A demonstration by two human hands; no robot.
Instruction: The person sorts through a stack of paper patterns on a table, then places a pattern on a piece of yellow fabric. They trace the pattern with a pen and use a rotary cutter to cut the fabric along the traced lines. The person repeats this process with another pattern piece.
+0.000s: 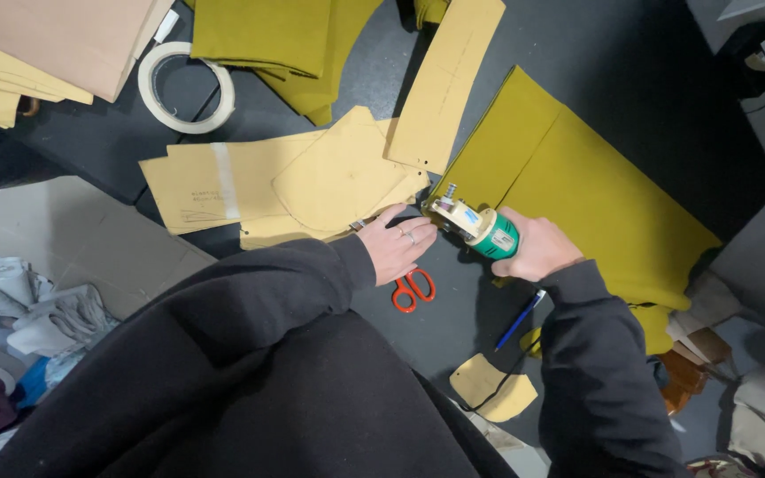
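Note:
My right hand (535, 248) grips a small electric fabric cutter (475, 226) with a green body and cream head, set at the near corner of a folded olive-green cloth (577, 186). My left hand (397, 243), rings on its fingers, rests just left of the cutter's head, fingers together, touching the edge of the tan paper patterns (312, 181). Nothing is visibly held in it. Red-handled scissors (412, 289) lie under my left wrist on the dark table (630, 62).
A blue pen (519, 320) and a small tan pattern piece (491, 387) lie near my right forearm. A long tan pattern (447, 80), more olive cloth (285, 44) and a tape roll (186, 87) lie farther out. Cardboard (64, 35) sits top left, fabric scraps (19, 327) lower left.

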